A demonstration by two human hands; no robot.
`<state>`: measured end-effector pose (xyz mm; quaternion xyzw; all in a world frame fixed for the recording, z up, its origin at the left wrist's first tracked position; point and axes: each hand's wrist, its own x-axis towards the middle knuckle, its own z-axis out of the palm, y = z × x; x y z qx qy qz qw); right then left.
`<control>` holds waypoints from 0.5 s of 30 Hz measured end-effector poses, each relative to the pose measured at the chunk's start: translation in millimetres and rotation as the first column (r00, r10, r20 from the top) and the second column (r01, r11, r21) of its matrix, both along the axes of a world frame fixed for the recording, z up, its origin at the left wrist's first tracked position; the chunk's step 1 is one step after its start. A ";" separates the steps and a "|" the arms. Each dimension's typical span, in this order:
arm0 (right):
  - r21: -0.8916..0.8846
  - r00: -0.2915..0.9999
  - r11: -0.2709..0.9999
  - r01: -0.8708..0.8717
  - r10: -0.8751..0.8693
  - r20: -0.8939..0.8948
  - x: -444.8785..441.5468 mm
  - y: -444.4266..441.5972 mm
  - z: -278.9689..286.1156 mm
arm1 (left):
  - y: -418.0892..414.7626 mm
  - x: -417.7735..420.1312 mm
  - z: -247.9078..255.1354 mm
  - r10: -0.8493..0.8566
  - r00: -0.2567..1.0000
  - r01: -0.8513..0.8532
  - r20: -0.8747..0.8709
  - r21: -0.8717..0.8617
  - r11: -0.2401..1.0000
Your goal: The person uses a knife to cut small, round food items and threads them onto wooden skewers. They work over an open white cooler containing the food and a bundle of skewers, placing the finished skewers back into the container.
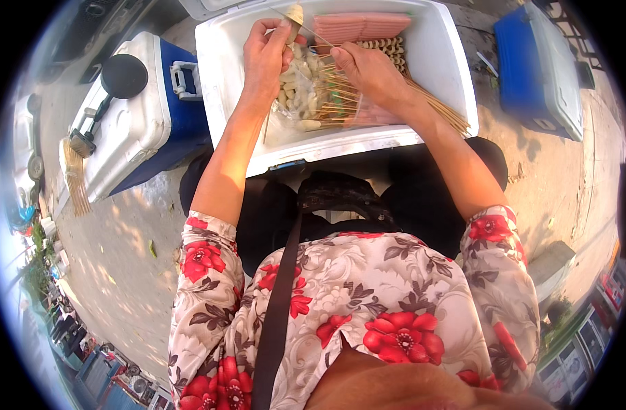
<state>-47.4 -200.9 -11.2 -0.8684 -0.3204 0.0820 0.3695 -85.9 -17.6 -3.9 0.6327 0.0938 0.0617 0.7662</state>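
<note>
My left hand (266,59) grips a pale, cylindrical piece of food (293,35) upright above the left part of an open white cooler box (436,31). My right hand (371,74) holds a thin knife (315,36), whose blade slants up to the left across that piece. Below my left hand lies a clear plastic bag (297,97) of pale food pieces. Bamboo skewers (338,97) fan out beneath my right hand, and more lean to the box's right corner. Spiral-cut food on skewers (395,51) lies behind it. Pink sausages (361,26) are packed along the far wall.
Left of the box stands a blue and white cooler (144,113), with a black round-headed implement (123,77) and a bundle of thin sticks (76,179) on it. Another blue cooler (528,77) stands at right. My knees flank the box's near wall.
</note>
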 end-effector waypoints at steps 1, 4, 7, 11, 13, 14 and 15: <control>0.007 1.000 1.000 0.001 -0.001 -0.016 -0.3 0.2 1.4 | 3.0 -1.4 0.4 -0.042 0.999 0.043 0.004 -0.066 0.997; 0.016 0.999 1.000 -0.010 0.010 -0.035 1.0 3.0 6.1 | -16.7 -5.5 -10.2 -0.093 0.994 0.100 -0.051 0.152 0.983; 0.001 0.999 1.000 -0.020 0.020 -0.026 2.6 3.2 6.9 | -14.0 -2.3 -8.9 0.022 1.000 -0.020 -0.006 0.196 0.980; 0.045 1.000 0.999 -0.003 0.002 0.016 -0.5 0.9 1.1 | 4.9 -1.4 0.9 0.037 0.999 -0.036 0.024 -0.043 0.998; 0.071 1.000 0.997 -0.025 0.025 0.005 -0.7 1.9 2.9 | -13.3 -7.6 -1.1 -0.042 0.999 0.043 -0.032 0.033 0.999; 0.082 0.999 0.996 -0.034 0.034 0.000 0.0 1.9 4.3 | -20.1 -9.6 -3.3 -0.082 0.995 0.086 -0.062 0.067 0.994; 0.049 0.999 0.998 -0.033 0.033 0.005 1.7 2.1 4.8 | -18.9 -7.7 -8.0 -0.055 0.998 0.057 -0.015 0.152 0.987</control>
